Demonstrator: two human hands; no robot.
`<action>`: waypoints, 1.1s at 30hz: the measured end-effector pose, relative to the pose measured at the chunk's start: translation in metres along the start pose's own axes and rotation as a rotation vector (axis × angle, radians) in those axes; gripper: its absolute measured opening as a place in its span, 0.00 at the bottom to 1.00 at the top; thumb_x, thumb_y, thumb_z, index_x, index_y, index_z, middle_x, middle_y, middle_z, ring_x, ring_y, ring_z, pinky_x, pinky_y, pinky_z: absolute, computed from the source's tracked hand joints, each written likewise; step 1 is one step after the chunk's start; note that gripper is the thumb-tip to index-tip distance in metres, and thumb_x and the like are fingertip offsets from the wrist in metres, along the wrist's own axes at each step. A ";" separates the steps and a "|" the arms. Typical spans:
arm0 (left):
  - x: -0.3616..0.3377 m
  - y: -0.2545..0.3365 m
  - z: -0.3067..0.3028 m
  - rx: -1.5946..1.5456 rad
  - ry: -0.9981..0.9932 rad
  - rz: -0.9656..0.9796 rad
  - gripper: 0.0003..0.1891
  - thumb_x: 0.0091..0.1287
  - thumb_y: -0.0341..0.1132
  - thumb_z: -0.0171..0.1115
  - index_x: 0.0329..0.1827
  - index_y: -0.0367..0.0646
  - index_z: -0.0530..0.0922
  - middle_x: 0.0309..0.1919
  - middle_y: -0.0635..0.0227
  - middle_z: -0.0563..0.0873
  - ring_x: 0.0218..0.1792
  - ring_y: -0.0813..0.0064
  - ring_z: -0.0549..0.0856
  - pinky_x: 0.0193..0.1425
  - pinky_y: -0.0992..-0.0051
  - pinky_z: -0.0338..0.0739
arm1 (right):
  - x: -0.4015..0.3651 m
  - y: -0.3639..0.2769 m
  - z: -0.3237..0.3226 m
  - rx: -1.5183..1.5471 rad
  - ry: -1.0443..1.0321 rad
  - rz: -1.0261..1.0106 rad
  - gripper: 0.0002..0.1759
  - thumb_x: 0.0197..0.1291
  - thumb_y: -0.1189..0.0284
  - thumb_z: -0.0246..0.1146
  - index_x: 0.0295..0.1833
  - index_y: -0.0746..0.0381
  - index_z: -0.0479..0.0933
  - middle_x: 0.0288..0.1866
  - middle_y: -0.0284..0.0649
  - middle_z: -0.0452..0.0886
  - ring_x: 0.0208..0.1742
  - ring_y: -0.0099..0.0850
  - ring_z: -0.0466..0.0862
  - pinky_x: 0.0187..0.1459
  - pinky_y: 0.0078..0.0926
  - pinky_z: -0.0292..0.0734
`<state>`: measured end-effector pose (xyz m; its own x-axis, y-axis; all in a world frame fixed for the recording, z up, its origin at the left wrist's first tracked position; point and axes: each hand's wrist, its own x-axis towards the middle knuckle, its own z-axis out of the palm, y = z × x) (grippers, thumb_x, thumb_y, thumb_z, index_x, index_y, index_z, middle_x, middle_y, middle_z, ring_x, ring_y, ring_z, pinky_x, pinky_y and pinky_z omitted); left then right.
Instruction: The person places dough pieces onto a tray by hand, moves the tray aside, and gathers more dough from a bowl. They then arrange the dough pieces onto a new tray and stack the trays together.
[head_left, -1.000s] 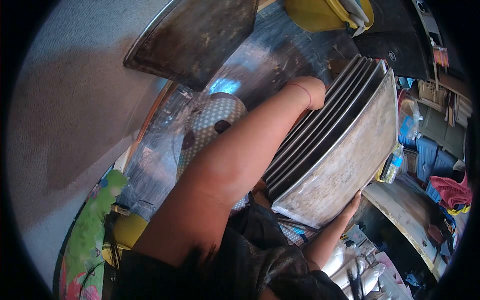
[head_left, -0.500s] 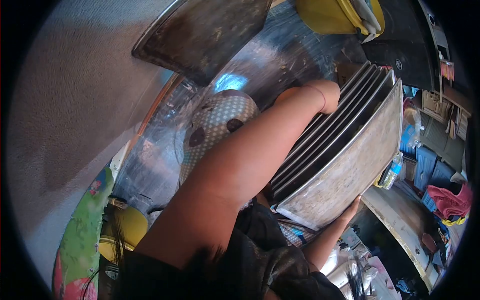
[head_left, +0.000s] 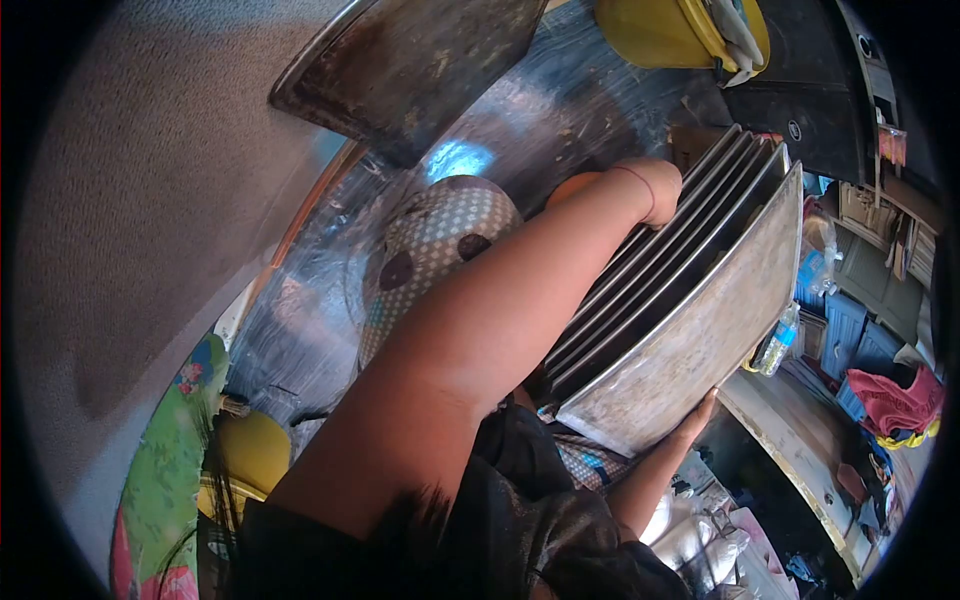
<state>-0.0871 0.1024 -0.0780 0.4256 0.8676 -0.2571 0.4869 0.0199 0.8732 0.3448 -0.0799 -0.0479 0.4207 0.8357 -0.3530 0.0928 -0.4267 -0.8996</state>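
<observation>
A stack of several dark metal trays [head_left: 690,325] stands tilted on edge, its worn outer face to the right. My left hand [head_left: 658,190] reaches across and curls at the upper left edge of the stack, with most of its fingers hidden. Under the lower right edge, my right hand [head_left: 700,412] grips the outer tray, fingertips showing. Below my left forearm lies a checked fabric with dark round spots [head_left: 450,235]. Part of an orange round object [head_left: 573,188] shows behind that forearm.
Another dark tray [head_left: 410,75] is at the upper left over a shiny covered surface [head_left: 300,320]. A yellow bucket [head_left: 655,35] stands at the top. Right of the stack are a plastic bottle [head_left: 779,340] and a red cloth [head_left: 897,402]. A yellow container [head_left: 252,455] is lower left.
The view has shifted very slightly. Both hands keep their places on the stack of trays.
</observation>
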 end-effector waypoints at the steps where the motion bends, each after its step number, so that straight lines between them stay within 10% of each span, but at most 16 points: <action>1: 0.002 -0.001 0.001 0.014 0.002 0.010 0.11 0.51 0.31 0.64 0.37 0.38 0.86 0.38 0.51 0.86 0.41 0.54 0.86 0.47 0.62 0.79 | 0.001 0.001 -0.001 0.016 -0.001 0.018 0.37 0.65 0.49 0.53 0.67 0.68 0.64 0.62 0.48 0.74 0.59 0.40 0.76 0.62 0.36 0.71; 33: -0.004 0.005 -0.006 -0.160 -0.066 0.282 0.15 0.50 0.38 0.69 0.38 0.39 0.86 0.33 0.59 0.88 0.37 0.66 0.86 0.44 0.68 0.78 | 0.010 0.010 -0.014 -0.029 0.035 -0.042 0.35 0.66 0.50 0.53 0.65 0.70 0.66 0.60 0.47 0.75 0.57 0.39 0.76 0.60 0.34 0.69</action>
<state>-0.0910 0.1020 -0.0701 0.5777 0.8161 -0.0172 0.2188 -0.1345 0.9664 0.3622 -0.0804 -0.0566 0.4472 0.8406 -0.3057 0.1364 -0.4019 -0.9054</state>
